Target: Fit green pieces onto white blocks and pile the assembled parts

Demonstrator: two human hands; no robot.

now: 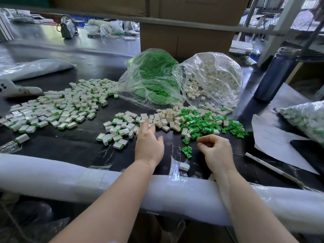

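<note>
1. the dark bench [84, 148] fills the view, its near edge wrapped in white foam padding [52, 174] that both forearms lie across.
2. a wide pile of assembled parts [57, 106], white blocks with green edges, spreads over the left half of the bench, and a smaller heap of the same [117, 130] lies nearer the middle.
3. two clear bags lie open at the back: the bag of green pieces [150, 78] on the left and the bag of white blocks [212, 76] touching it on the right.
4. a dark blue bottle [275, 76] stands upright to the right of the bags, and a sheet of white paper [273, 141] lies at the right edge.
5. in front of the bags, loose white blocks [166, 118] lie mixed into loose green pieces [206, 125] on their right.
6. the left hand [149, 142] reaches forward with its fingers straight and released, the tips touching the near edge of the loose white blocks.
7. the right hand [215, 149] hangs just near the green pieces with its fingers curled inward, thumb against fingertips; i cannot tell whether they pinch anything.
8. a small cluster of green pieces [186, 151] lies between the two hands.
9. one assembled part [184, 166] lies alone near the padded edge, by the right wrist.
</note>
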